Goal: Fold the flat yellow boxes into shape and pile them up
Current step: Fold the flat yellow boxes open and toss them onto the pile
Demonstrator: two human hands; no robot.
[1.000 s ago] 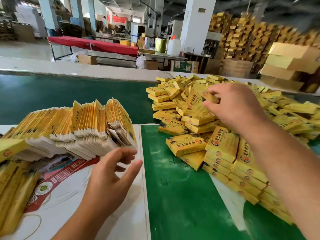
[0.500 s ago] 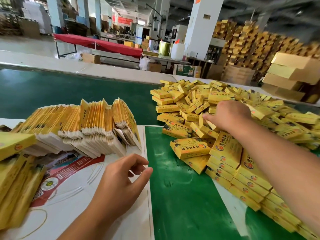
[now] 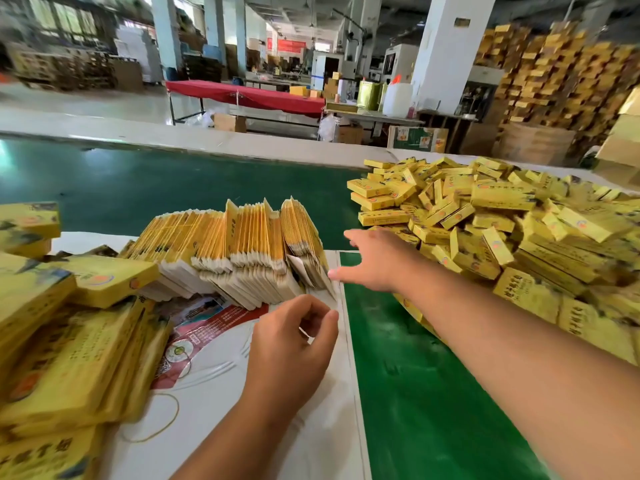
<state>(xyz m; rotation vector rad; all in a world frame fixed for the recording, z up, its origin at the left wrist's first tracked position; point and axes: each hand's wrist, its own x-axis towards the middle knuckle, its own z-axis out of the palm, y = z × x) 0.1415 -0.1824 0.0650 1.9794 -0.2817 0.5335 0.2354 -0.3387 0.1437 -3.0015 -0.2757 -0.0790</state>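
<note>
The right hand (image 3: 375, 261) reaches across toward 10 o'clock with its grip spread, fingers straight and holding nothing, the thumb tip just beside the right end of the row of flat yellow boxes (image 3: 239, 251). The left hand (image 3: 294, 344), at 6 o'clock of that row's right end, has its fingers loosely curled toward the thumb; a bit of white shows between them, but whether the grip has hold of anything cannot be told. The flat boxes stand on edge, packed and leaning, on a white printed sheet (image 3: 214, 379) that lies on the worktop (image 3: 415, 393), whose surface is green. At 3 o'clock of the right hand, running out to the right edge of view, lies the heap of folded yellow boxes (image 3: 485, 216), loose and jumbled, with neater stacks along its near side. At 9 o'clock of the left hand sit blurred bundles of flat yellow cartons (image 3: 65, 358). A rubber band (image 3: 169, 424) lies on the sheet near the left forearm.
</note>
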